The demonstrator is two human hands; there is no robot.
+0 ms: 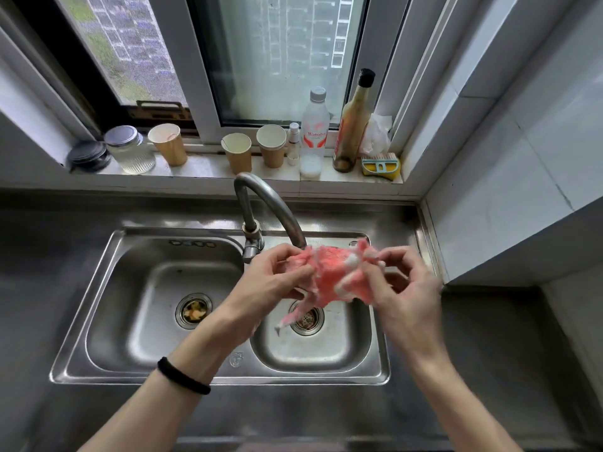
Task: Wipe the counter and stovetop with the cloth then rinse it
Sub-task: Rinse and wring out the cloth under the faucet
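Hands [277, 275] [404, 288] raised under faucet [277, 207], fingers pinching pink cloth [329, 275]

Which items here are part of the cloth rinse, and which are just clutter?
In use: pink cloth, left hand, right hand, faucet, right sink basin.

Lying about: paper cups, glass jar, water bottle, brown bottle, scrub brush, all on the windowsill.

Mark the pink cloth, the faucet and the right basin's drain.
pink cloth [329, 275]: head view, on its bunched middle.
faucet [275, 202]: head view, on the curved spout.
right basin's drain [311, 321]: head view, on the strainer's uncovered part.
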